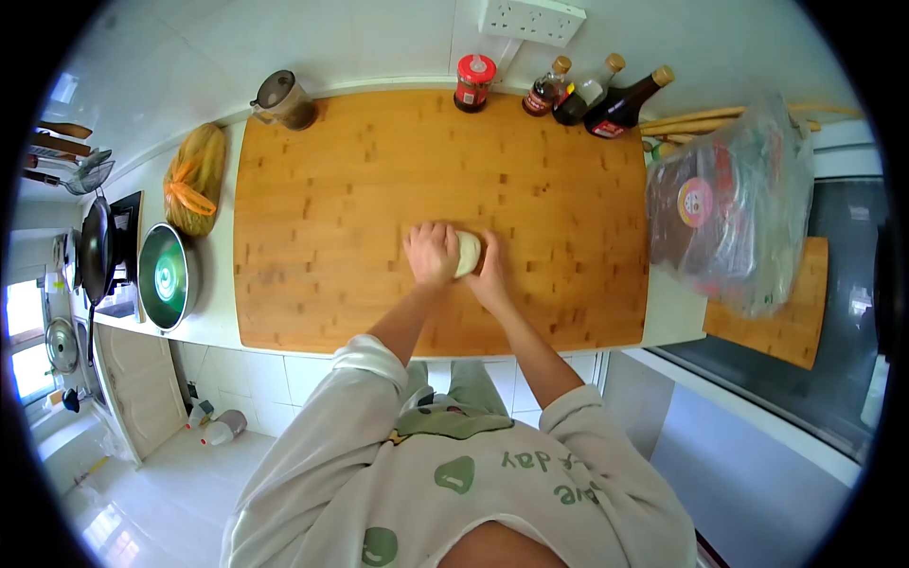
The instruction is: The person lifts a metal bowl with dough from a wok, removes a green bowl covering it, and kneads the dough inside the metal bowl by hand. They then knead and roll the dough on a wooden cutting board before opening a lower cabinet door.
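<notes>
A pale lump of dough (468, 254) sits on the large wooden board (379, 170), between my two hands. My left hand (433, 254) presses against its left side, with the fingers curled together. Around the right side of the dough my right hand (488, 270) is cupped, its fingers partly hidden from above. Both hands are in contact with the dough, and its lower edge is covered by them.
Behind the board's far edge stand a red-lidded jar (473, 82), several dark sauce bottles (620, 106) and a lidded pitcher (284, 99). A metal bowl (169, 277) and a tied orange bag (195, 180) lie left. A large plastic bag (739, 208) is right.
</notes>
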{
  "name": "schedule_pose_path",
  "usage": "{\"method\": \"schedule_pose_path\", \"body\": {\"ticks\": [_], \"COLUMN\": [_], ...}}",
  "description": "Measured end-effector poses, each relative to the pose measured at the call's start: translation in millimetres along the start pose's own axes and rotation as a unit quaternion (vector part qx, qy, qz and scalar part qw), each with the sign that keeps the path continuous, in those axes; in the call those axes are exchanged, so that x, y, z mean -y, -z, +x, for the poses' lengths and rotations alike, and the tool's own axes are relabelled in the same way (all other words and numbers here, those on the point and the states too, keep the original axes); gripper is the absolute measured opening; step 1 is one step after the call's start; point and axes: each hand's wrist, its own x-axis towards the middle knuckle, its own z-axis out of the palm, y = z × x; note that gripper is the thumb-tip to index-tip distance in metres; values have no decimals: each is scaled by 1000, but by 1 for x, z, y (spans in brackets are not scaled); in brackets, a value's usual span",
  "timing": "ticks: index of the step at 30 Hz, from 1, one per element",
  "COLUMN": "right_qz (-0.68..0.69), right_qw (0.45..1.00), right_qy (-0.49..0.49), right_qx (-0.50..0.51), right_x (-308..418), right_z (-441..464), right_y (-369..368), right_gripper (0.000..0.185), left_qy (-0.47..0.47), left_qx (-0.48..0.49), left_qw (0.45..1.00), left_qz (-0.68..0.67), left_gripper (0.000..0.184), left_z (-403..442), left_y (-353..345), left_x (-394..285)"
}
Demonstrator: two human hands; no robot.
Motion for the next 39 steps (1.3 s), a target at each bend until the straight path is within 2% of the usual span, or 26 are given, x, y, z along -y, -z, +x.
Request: {"method": "schedule_pose_path", "body": {"ticks": [1,2,4,6,8,12,13,14,15,16,17,19,20,21,22,24,25,26,28,29,32,34,35,36,38,39], "right_qz": [-48,-49,37,34,-39,-187,-212,-235,-178,-119,-118,-44,30,100,99,259,171,171,79,70,30,-66,-87,-88,76,260], "right_qw": [995,995,991,997,972,952,965,965,977,984,982,989,990,984,984,961,982,982,989,985,972,967,962,963,981,961], "right_qy": [-2,0,-93,-32,-130,-130,-35,61,87,112,69,79,84,15,13,-56,-51,-55,-60,-66,-100,169,207,206,119,-12], "right_qx": [87,87,84,69,192,204,149,94,82,70,131,117,109,144,147,81,58,58,110,142,209,179,152,149,132,93], "right_x": [-3,-7,-34,-51,-23,24,36,47,54,58,44,48,48,51,35,-1,-9,-14,0,2,45,44,36,48,74,56], "right_z": [6,17,36,66,101,106,92,78,65,52,42,23,17,15,12,28,42,53,85,97,107,99,86,75,57,52], "right_y": [12,13,7,10,25,26,17,8,-2,-12,-24,-34,-38,-32,-31,-35,-35,-34,-26,-21,-1,-16,-32,-38,-40,-49], "right_gripper": [68,68,67,65,62,56,56,55,57,60,68,70,72,76,76,77,72,72,64,61,58,59,59,59,61,66], "left_qy": [0,-11,-19,28,41,75,162,246,301,301,296,286,221,153,156,-35,-49,-48,19,53,66,264,378,376,349,344], "left_qx": [-4,-4,-4,26,28,103,191,272,249,250,257,258,134,10,11,-17,-29,-26,36,97,117,262,282,285,135,137], "left_qw": [1000,999,998,997,996,991,963,899,861,861,885,906,958,986,986,998,997,997,997,991,991,876,783,784,896,897], "left_qz": [1,32,64,60,74,43,-101,-240,-325,-325,-252,-177,-123,-66,-65,59,45,46,59,73,5,-308,-405,-405,-238,-241], "left_gripper": [33,29,26,28,29,36,40,45,56,56,51,47,41,36,36,26,27,27,26,34,50,62,67,67,54,54], "left_z": [6,14,34,58,77,88,94,98,86,80,68,40,21,10,11,30,44,52,71,77,84,102,109,99,73,63], "left_y": [-3,-8,-28,-45,-54,-41,-24,-10,-24,-5,25,41,26,15,10,-7,-12,-18,-29,-29,-43,-15,6,15,20,15], "left_x": [-4,-8,-14,-17,-19,-8,2,12,36,34,26,22,25,26,25,22,15,13,15,16,36,58,62,56,41,38]}}
